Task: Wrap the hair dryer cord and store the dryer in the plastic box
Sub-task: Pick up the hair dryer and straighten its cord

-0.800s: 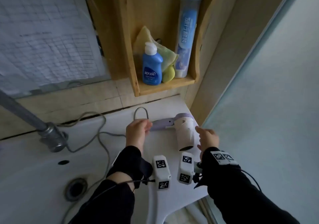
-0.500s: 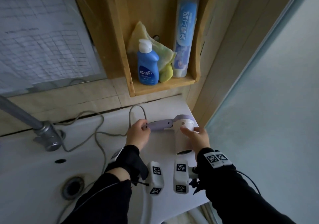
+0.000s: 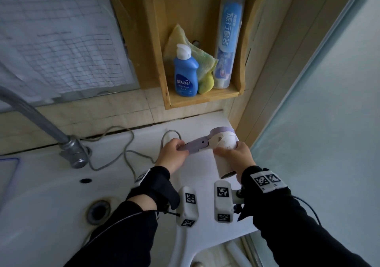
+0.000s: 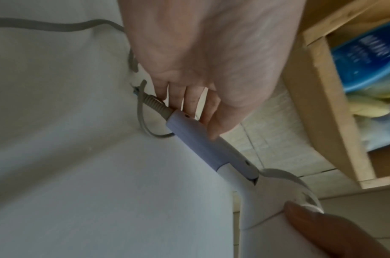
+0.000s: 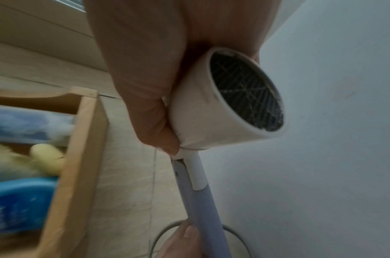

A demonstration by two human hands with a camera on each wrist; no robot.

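Note:
A white hair dryer (image 3: pixel 224 155) with a lilac handle (image 3: pixel 197 145) is held just above the white sink counter (image 3: pixel 127 186) at the back right. My left hand (image 3: pixel 173 153) grips the handle's (image 4: pixel 196 137) end, where the grey cord (image 3: pixel 123 153) leaves it. My right hand (image 3: pixel 236 157) wraps round the white barrel (image 5: pixel 214 111), whose dark grille (image 5: pixel 247 94) faces the right wrist camera. The cord (image 4: pixel 57 27) trails in loose loops leftwards over the counter. No plastic box can be made out with certainty.
A metal faucet (image 3: pixel 70 145) stands at the left, with the basin drain (image 3: pixel 98 211) below it. A wooden shelf (image 3: pixel 203 98) above the counter holds a blue bottle (image 3: pixel 185 75), yellow-green cloths and a tall tube. A frosted glass panel (image 3: pixel 329 122) bounds the right side.
My right hand went from hovering beside the barrel to wrapping round it. The dryer has been lifted and tilted, and my left hand has kept hold of the handle end.

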